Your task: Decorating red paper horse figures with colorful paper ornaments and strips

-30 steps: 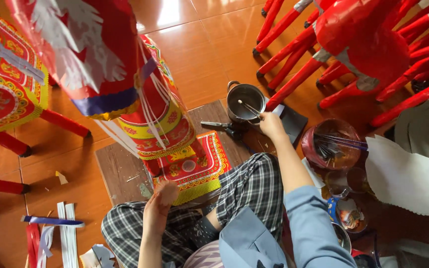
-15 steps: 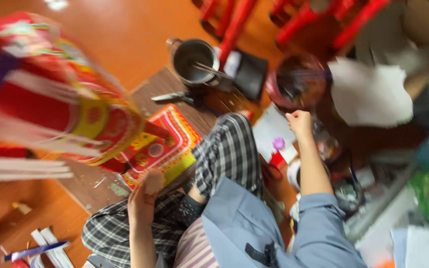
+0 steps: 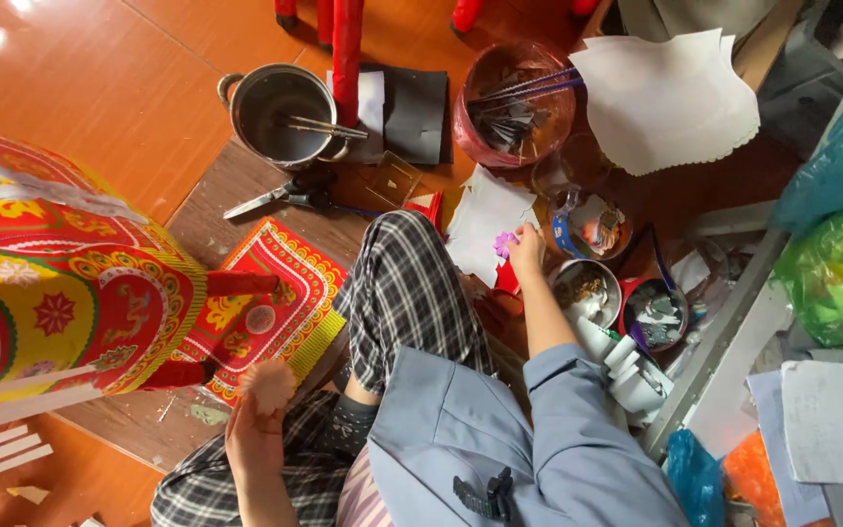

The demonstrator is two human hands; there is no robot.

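Your right hand (image 3: 527, 250) pinches a small purple flower (image 3: 506, 240) at its fingertips, over the white paper sheet (image 3: 480, 220) beside your checked knee; your left hand (image 3: 258, 429) grasps a fluffy pale tuft (image 3: 267, 386) at 7 o'clock. The patterned red-and-yellow paper panel (image 3: 270, 317) lies on the wooden board (image 3: 236, 195) just above that tuft, with scissors (image 3: 280, 195) and a metal pot (image 3: 280, 115) at 11 o'clock.

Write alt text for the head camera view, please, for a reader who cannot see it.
Seen from above, a person sits on an orange floor; the right hand pinches a small purple flower over white paper, the left hand holds a fluffy tuft. A red and yellow paper lantern, scissors and a metal pot lie around.
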